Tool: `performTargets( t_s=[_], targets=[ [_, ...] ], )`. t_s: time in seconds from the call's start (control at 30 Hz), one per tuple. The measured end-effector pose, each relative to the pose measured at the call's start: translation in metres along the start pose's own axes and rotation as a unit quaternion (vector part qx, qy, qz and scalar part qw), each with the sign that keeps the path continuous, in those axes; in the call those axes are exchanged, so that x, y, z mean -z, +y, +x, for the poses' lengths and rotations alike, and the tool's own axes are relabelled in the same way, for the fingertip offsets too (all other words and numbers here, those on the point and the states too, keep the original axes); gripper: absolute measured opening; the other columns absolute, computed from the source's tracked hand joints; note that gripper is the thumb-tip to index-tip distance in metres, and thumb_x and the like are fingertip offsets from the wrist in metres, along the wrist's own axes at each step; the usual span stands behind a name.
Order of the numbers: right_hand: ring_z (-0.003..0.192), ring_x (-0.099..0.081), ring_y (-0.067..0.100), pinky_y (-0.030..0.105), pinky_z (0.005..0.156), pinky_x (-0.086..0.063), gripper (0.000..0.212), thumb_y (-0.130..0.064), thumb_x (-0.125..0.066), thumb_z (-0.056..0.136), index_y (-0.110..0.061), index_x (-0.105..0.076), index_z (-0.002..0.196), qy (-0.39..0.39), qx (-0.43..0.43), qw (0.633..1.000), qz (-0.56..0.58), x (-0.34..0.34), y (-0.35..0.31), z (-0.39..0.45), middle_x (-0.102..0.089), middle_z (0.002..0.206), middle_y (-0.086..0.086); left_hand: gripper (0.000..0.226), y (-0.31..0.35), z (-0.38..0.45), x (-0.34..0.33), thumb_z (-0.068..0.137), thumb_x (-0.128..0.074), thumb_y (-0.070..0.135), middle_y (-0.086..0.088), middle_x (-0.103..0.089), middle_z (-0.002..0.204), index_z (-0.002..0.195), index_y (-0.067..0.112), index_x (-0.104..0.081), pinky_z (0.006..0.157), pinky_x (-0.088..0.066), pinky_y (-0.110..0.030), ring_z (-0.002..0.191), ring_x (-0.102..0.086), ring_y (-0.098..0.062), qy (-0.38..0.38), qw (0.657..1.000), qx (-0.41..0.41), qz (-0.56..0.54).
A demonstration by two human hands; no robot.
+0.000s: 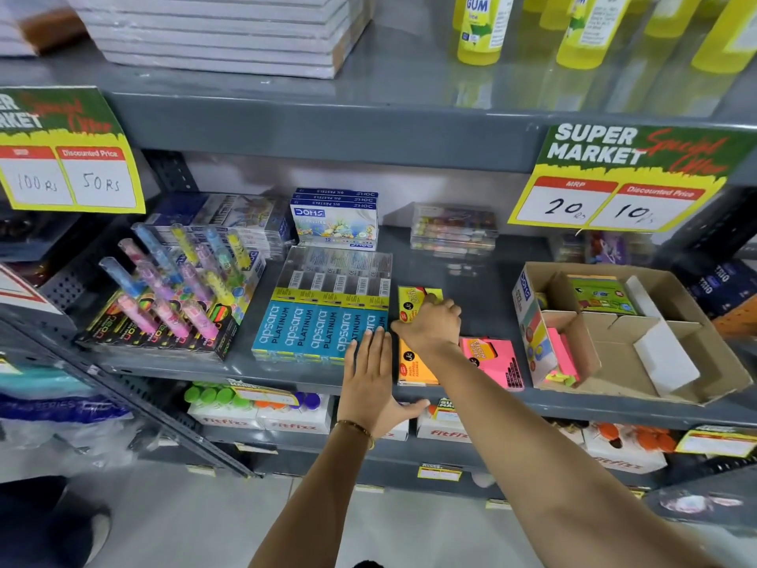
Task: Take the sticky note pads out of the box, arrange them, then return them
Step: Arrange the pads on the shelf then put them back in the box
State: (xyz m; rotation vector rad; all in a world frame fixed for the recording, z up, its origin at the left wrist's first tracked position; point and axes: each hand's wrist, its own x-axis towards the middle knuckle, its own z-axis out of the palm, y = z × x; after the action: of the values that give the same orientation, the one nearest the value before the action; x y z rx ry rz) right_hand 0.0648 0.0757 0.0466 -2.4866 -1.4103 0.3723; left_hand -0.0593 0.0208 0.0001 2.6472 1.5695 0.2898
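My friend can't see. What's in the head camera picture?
A person's right hand sets a yellow sticky note pad on a grey shop shelf, beside orange and pink pads. The left hand lies flat by them; an open cardboard box sits right.

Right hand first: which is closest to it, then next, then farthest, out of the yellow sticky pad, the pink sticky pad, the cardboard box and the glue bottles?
From the right hand:
1. Yellow sticky pad, under its fingertips.
2. Pink sticky pad, just right of the wrist, at the shelf's front.
3. Cardboard box, farther right.
4. Glue bottles, on the shelf above.
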Motion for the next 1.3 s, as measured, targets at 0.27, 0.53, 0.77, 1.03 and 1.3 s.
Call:
performTargets(
  t_s=[0.27, 0.53, 0.77, 1.03, 1.3],
  targets=[
    [0.112, -0.049, 0.037, 0.039, 0.094, -0.042, 0.070, -0.050, -0.069, 0.070, -0.005, -0.054, 0.122, 0.041, 0.023, 0.995, 0.088, 0.039, 0.027, -0.013, -0.060, 0.115, 0.021, 0.126, 0.004, 0.000, 0.009, 0.060, -0.036, 0.089, -0.020, -0.014, 0.151, 0.142, -0.003, -0.012, 0.111, 0.005, -0.053, 0.141, -0.011, -0.034, 0.000, 1.000, 0.005, 0.023],
    [0.105, -0.058, 0.036, 0.042, 0.095, -0.045, 0.066, -0.046, -0.073, 0.062, -0.008, -0.057, 0.113, 0.165, -0.019, 0.979, 0.116, 0.115, 0.131, -0.051, -0.067, 0.107, 0.019, 0.120, 0.053, 0.014, 0.002, 0.065, -0.028, 0.087, -0.018, -0.005, 0.155, 0.143, -0.001, -0.005, 0.113, 0.013, -0.041, 0.142, 0.006, -0.029, -0.014, 0.996, -0.079, -0.037],
    [0.114, -0.050, 0.040, 0.046, 0.102, -0.035, 0.070, -0.040, -0.080, 0.066, -0.002, -0.055, 0.119, 0.135, -0.102, 0.983, 0.069, 0.130, 0.240, -0.070, -0.061, 0.118, 0.024, 0.129, 0.062, 0.015, -0.013, 0.056, -0.024, 0.093, -0.017, -0.007, 0.155, 0.144, 0.000, -0.006, 0.115, 0.008, -0.043, 0.142, -0.001, -0.030, -0.057, 0.996, -0.068, -0.001],
    [0.123, -0.044, 0.035, 0.043, 0.100, -0.043, 0.070, -0.049, -0.074, 0.067, -0.007, -0.052, 0.118, 0.048, -0.092, 0.994, 0.041, 0.104, 0.250, -0.050, -0.057, 0.124, 0.016, 0.118, 0.063, 0.015, -0.018, 0.068, -0.035, 0.085, -0.014, 0.004, 0.155, 0.144, 0.005, 0.007, 0.113, 0.009, -0.040, 0.142, 0.008, -0.030, -0.064, 0.995, -0.058, 0.047],
    [0.121, -0.048, 0.035, 0.043, 0.102, -0.045, 0.072, -0.056, -0.067, 0.075, -0.010, -0.048, 0.127, 0.022, -0.090, 0.995, 0.025, 0.088, 0.255, -0.046, -0.060, 0.125, 0.014, 0.118, 0.064, 0.016, -0.019, 0.068, -0.031, 0.086, -0.013, 0.007, 0.155, 0.143, 0.006, 0.012, 0.111, 0.011, -0.040, 0.141, 0.012, -0.029, -0.066, 0.994, -0.051, 0.066]
  ],
)
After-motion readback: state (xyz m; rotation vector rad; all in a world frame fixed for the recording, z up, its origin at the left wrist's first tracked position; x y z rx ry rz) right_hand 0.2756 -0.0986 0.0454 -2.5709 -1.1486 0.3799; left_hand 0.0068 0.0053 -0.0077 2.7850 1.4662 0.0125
